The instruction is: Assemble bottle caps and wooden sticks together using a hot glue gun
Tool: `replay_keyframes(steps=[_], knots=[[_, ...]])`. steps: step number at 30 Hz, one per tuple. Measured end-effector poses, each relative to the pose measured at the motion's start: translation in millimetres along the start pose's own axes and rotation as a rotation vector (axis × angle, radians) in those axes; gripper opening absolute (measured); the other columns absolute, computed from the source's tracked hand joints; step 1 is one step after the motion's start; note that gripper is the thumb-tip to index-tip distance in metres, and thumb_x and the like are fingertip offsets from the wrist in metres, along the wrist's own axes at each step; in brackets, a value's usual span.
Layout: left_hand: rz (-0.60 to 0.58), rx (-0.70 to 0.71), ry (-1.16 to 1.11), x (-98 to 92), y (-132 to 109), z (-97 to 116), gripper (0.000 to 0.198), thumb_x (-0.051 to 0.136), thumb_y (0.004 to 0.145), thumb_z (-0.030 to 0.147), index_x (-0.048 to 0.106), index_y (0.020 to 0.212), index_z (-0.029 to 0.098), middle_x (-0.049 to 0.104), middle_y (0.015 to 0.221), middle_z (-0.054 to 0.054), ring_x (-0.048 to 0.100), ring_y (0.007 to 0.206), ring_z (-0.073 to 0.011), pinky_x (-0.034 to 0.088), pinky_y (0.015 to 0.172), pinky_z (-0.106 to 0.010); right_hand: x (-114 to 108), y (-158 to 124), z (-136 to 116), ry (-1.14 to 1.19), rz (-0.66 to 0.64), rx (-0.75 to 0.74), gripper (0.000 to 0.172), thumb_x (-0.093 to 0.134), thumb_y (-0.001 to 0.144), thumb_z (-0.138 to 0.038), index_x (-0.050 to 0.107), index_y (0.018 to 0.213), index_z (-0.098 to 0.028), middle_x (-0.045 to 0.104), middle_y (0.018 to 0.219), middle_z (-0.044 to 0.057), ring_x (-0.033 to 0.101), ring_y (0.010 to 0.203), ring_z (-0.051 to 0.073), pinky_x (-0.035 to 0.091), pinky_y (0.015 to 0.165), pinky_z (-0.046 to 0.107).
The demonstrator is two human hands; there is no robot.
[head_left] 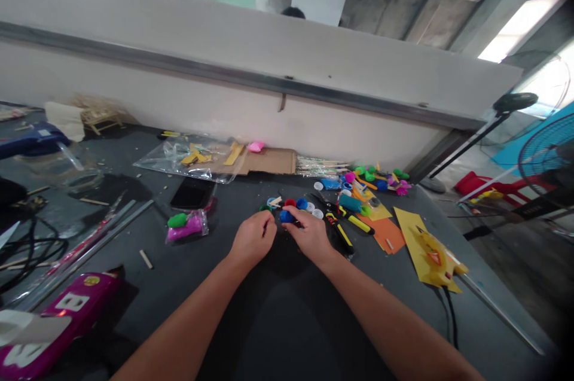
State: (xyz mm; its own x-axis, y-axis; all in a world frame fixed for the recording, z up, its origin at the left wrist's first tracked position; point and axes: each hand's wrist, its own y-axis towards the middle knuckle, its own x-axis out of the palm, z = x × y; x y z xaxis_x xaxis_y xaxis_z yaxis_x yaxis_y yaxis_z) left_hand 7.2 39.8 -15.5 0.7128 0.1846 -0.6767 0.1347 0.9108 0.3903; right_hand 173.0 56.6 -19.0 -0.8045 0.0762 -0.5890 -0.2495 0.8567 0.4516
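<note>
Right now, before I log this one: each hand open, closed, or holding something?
Left hand: curled closed; cannot tell whether it holds anything.
Right hand: closed, holding a small, rounded blue object.

Table point(170, 276) held one black phone point(192, 193); far edge, one cardboard piece point(272, 161), one pink lump point(255, 146); near-left corner, one magenta device point(94, 297); right edge, one yellow glue gun point(437, 270).

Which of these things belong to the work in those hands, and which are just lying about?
Likely in use:
- blue round piece, in the right hand
- white caps, just beyond that hand

Seemingly just lying about:
- black phone
- cardboard
- orange paper
- magenta device
</note>
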Motion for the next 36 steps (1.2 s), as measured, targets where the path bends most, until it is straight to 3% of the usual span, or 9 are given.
replay_keyframes(steps=[3, 8, 14, 22, 27, 33, 36], knots=[[-0.012, -0.004, 0.006, 6.0, -1, -2, 0.026, 0.039, 0.088, 0.027, 0.051, 0.066, 0.019, 0.054, 0.064, 0.000, 0.051, 0.062, -0.0134, 0.038, 0.060, -0.026, -1, 0, 2, 0.004, -0.004, -0.025, 0.033, 0.062, 0.077, -0.021, 0.064, 0.110, -0.022, 0.068, 0.106, 0.004, 0.064, 0.096, 0.019, 0.048, 0.088, 0.032], [0.125, 0.061, -0.080, 5.5, 0, -3, 0.016, 0.046, 0.086, 0.021, 0.062, 0.087, 0.022, 0.065, 0.088, -0.002, 0.058, 0.084, -0.0137, 0.044, 0.077, -0.026, 0, -1, 6, -0.016, 0.013, -0.090, 0.034, 0.062, 0.077, -0.020, 0.063, 0.111, -0.023, 0.068, 0.107, 0.004, 0.063, 0.098, 0.019, 0.047, 0.090, 0.033], [0.154, 0.117, 0.021, 4.5, -2, -2, 0.014, 0.049, 0.085, 0.022, 0.063, 0.084, 0.022, 0.065, 0.085, -0.001, 0.060, 0.080, -0.0127, 0.047, 0.075, -0.025, 2, -2, 4, -0.065, -0.006, -0.117, 0.035, 0.061, 0.077, -0.018, 0.063, 0.111, -0.024, 0.067, 0.107, 0.005, 0.063, 0.099, 0.019, 0.048, 0.090, 0.035], [0.149, 0.305, 0.178, 1.9, 0, -4, 0.017, 0.044, 0.085, 0.017, 0.061, 0.086, 0.018, 0.065, 0.087, -0.004, 0.061, 0.083, -0.0135, 0.047, 0.078, -0.025, 5, -3, 5, -0.090, 0.010, -0.166, 0.037, 0.061, 0.075, -0.015, 0.062, 0.112, -0.022, 0.068, 0.107, 0.005, 0.063, 0.098, 0.019, 0.048, 0.090, 0.033], [0.206, 0.264, 0.106, 2.5, 2, -1, 0.015, 0.044, 0.084, 0.015, 0.059, 0.083, 0.019, 0.063, 0.086, -0.004, 0.059, 0.083, -0.0127, 0.047, 0.077, -0.024, 6, -3, 5, -0.064, 0.023, -0.170, 0.036, 0.060, 0.077, -0.017, 0.062, 0.112, -0.024, 0.067, 0.108, 0.005, 0.062, 0.099, 0.019, 0.048, 0.090, 0.034], [0.255, 0.073, 0.053, -4.2, 3, 0, 0.008, 0.047, 0.079, 0.014, 0.054, 0.078, 0.020, 0.059, 0.081, -0.002, 0.055, 0.071, -0.0122, 0.044, 0.067, -0.024, 3, -4, 2, -0.014, 0.013, -0.184, 0.034, 0.059, 0.079, -0.021, 0.061, 0.112, -0.023, 0.067, 0.107, 0.005, 0.062, 0.098, 0.019, 0.048, 0.089, 0.033], [0.180, 0.054, 0.035, -7.2, 0, 2, 0.011, 0.044, 0.076, 0.011, 0.048, 0.072, 0.020, 0.052, 0.072, 0.000, 0.049, 0.064, -0.0126, 0.041, 0.061, -0.025, 2, -6, 4, 0.015, 0.006, -0.144, 0.036, 0.055, 0.081, -0.020, 0.057, 0.117, -0.025, 0.064, 0.111, 0.004, 0.060, 0.100, 0.018, 0.049, 0.087, 0.033]])
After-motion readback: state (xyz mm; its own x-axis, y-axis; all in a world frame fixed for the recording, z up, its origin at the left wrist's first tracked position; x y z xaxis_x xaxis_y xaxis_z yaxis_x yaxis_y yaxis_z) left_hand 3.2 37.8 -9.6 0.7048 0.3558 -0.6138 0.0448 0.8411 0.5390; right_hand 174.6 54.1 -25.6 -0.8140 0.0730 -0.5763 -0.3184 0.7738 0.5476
